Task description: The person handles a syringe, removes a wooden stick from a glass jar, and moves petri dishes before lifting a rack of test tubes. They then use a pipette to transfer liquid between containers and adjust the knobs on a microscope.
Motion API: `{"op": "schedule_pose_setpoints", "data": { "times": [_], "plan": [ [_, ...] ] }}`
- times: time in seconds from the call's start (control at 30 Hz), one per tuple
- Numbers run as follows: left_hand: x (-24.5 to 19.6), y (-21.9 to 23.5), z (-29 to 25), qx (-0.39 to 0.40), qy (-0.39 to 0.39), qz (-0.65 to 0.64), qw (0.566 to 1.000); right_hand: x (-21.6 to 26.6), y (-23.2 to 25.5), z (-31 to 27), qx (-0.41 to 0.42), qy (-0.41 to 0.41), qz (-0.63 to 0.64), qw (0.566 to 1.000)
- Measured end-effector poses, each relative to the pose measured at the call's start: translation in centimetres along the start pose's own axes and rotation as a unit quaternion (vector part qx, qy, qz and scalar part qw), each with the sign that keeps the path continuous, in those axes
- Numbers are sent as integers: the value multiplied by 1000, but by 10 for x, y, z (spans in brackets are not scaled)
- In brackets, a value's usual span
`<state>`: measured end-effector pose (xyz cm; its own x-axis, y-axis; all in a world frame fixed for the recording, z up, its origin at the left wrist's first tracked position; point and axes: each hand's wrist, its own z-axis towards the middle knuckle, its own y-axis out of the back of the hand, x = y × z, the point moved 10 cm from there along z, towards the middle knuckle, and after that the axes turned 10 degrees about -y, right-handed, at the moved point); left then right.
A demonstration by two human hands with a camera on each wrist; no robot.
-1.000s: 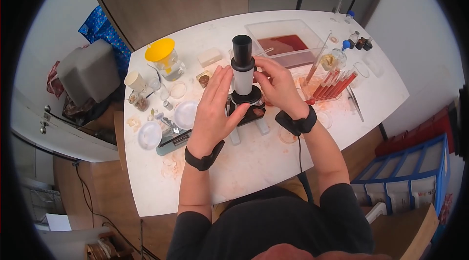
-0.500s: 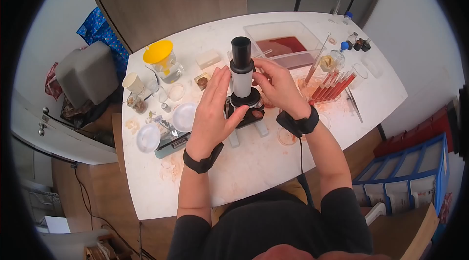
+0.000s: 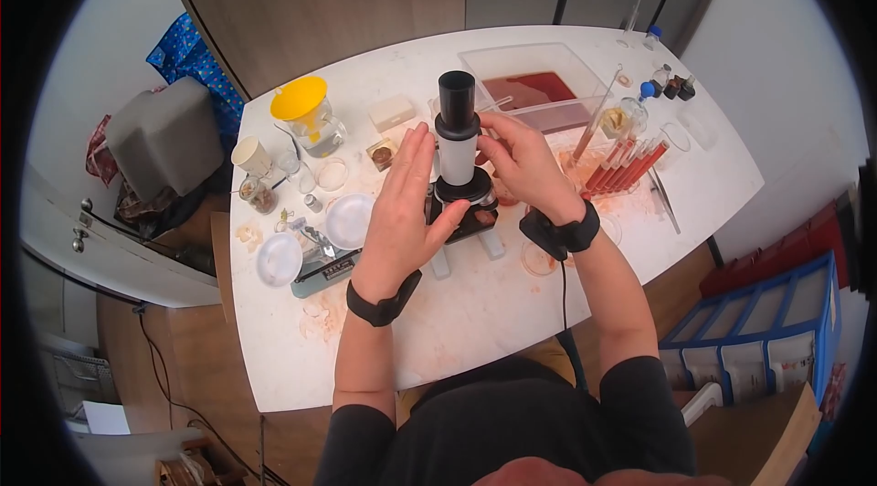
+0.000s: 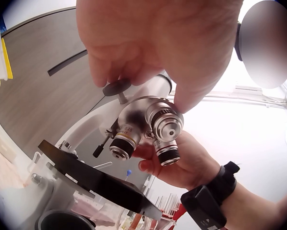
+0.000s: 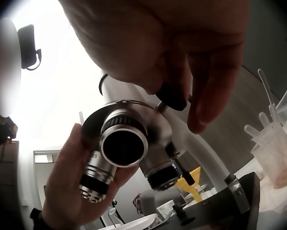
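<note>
A microscope (image 3: 457, 160) with a white tube and black eyepiece stands on the table between both hands. My left hand (image 3: 397, 203) lies along its left side, fingers straight and thumb spread toward the nosepiece. In the left wrist view its fingers are at a black focus knob (image 4: 117, 87). On the other side my right hand (image 3: 528, 166) pinches the opposite focus knob (image 5: 172, 97) between thumb and fingers. Several silver objective lenses (image 4: 167, 127) hang from the nosepiece below the hands. The black stage (image 4: 95, 179) lies beneath them.
To the left are a balance (image 3: 320, 278) with white pans and a yellow funnel (image 3: 299, 96) in a glass vessel. A clear bin (image 3: 585, 61) of red liquid stands behind. Red-filled test tubes (image 3: 630, 166) and tweezers (image 3: 667, 201) are at the right.
The head view shifts slightly. Both hands stay at the sides of the microscope, with no clear change in their hold.
</note>
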<state>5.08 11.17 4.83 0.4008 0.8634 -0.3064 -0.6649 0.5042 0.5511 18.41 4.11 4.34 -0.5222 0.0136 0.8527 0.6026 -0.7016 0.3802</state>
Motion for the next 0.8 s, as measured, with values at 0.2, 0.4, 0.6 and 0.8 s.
{"op": "schedule_pose_setpoints", "data": {
  "times": [0.2, 0.4, 0.6, 0.8],
  "plan": [
    [0, -1, -1, 3, -1, 3, 1000, -5, -3, 1, 14, -33, 26, 999],
    [0, -1, -2, 10, 4, 16, 1000, -6, -3, 2, 12, -35, 24, 999],
    [1, -2, -3, 10, 6, 17, 1000, -9, -4, 3, 8, -40, 23, 999],
    [2, -2, -3, 12, 9, 15, 1000, -9, -4, 4, 2, -28, 13, 1000]
  ]
}}
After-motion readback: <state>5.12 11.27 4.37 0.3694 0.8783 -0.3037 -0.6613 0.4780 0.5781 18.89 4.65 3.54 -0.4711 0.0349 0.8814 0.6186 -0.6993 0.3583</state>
